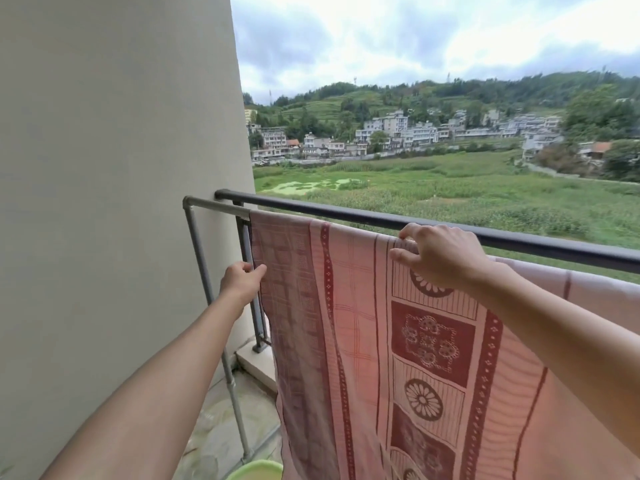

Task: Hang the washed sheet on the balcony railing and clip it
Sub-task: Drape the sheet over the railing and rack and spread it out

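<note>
A pink sheet (pixel 349 327) with dark red flower and stripe patterns hangs over a grey metal bar (pixel 214 204) just inside the dark balcony railing (pixel 381 218). Its cloth falls down toward the floor. My left hand (pixel 242 280) pinches the sheet's left edge a little below the bar. My right hand (pixel 440 256) grips the sheet's top fold at the bar, fingers curled over it. No clip is in view.
A plain beige wall (pixel 114 202) closes the left side. The grey bar's frame post (pixel 221 344) runs down to the tiled floor (pixel 221 431). A green basin rim (pixel 256 471) shows at the bottom edge. Beyond the railing lie fields and houses.
</note>
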`<state>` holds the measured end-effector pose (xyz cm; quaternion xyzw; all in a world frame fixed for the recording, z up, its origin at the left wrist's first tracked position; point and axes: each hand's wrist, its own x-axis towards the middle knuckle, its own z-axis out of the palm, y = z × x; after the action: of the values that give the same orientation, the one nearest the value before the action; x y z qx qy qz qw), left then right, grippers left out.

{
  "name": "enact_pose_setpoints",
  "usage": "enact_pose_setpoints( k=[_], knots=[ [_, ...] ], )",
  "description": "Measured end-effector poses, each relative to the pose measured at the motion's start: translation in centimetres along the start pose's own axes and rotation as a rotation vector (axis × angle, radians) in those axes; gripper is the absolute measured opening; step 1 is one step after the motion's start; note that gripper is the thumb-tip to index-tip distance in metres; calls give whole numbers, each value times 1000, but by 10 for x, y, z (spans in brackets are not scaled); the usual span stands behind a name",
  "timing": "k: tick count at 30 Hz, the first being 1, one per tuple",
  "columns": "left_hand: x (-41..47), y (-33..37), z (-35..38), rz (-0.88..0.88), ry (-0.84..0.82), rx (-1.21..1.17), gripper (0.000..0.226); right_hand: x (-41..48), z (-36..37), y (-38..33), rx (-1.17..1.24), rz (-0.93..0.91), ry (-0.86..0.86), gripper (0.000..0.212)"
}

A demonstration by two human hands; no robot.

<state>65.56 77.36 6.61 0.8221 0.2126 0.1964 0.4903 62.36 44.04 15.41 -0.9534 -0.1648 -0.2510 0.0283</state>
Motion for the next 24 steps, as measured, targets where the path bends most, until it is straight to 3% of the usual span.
enact_pose_setpoints(
  k=[5, 7, 9, 11, 13, 14, 16, 17, 20, 24],
  knots=[
    [83, 0, 7, 59, -99, -227, 61, 31, 23, -33, -27, 120, 6, 44],
    [115, -1, 15, 39, -247, -333, 52, 37, 31, -40, -87, 234, 36, 52],
    [137, 1, 21, 88, -333, -363, 25, 40, 36, -46, -143, 340, 70, 62],
    [150, 3, 22, 152, -316, -350, 24, 45, 36, -52, -173, 419, 63, 67],
    [163, 1, 18, 143, -319, -330, 57, 47, 34, -58, -170, 501, 32, 67],
    [169, 0, 18, 143, -333, -342, 57, 48, 34, -61, -170, 538, 26, 67],
    [178, -3, 18, 181, -365, -374, 26, 49, 36, -67, -185, 595, 33, 69],
    [179, -4, 17, 218, -342, -357, 22, 49, 38, -69, -202, 615, 41, 69],
    [173, 1, 4, 349, -243, -299, 43, 47, 45, -72, -265, 631, 52, 65],
    [191, 18, -37, 605, -133, -144, 39, 41, 53, -73, -286, 657, 73, 75]
  ],
)
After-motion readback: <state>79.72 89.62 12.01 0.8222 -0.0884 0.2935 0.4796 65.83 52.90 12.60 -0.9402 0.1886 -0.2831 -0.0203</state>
